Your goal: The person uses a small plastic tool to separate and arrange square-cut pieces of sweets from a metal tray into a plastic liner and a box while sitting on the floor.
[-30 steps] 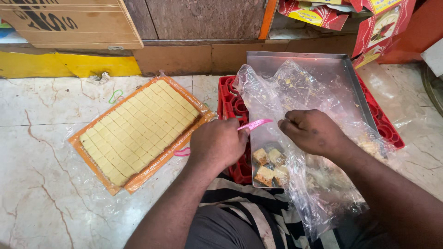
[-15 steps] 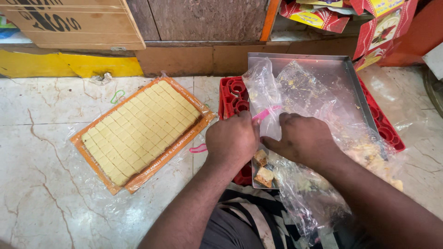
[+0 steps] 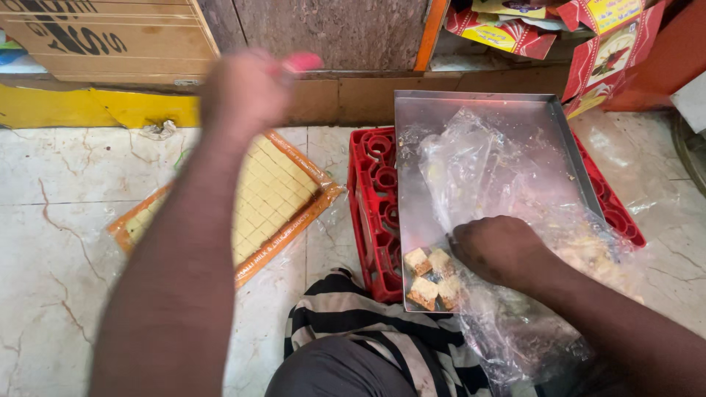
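On the steel tray (image 3: 485,110), the right hand (image 3: 500,250) pinches the plastic bag (image 3: 500,169) beside four loose sweets (image 3: 434,276), while the blurry left hand (image 3: 243,92) is closed on something pink, and the big slab of sweets (image 3: 268,195) is uncovered.

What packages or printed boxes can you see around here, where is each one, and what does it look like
Cardboard carton: top left, by the wall, brown with black print.
Printed boxes: top right, stacked, red and yellow.
Wrapped sweet tray: floor, left of the red crate, orange-rimmed rectangle of pale yellow squares under clear film.
Clear plastic bag: on the steel tray, crumpled, under the right hand.
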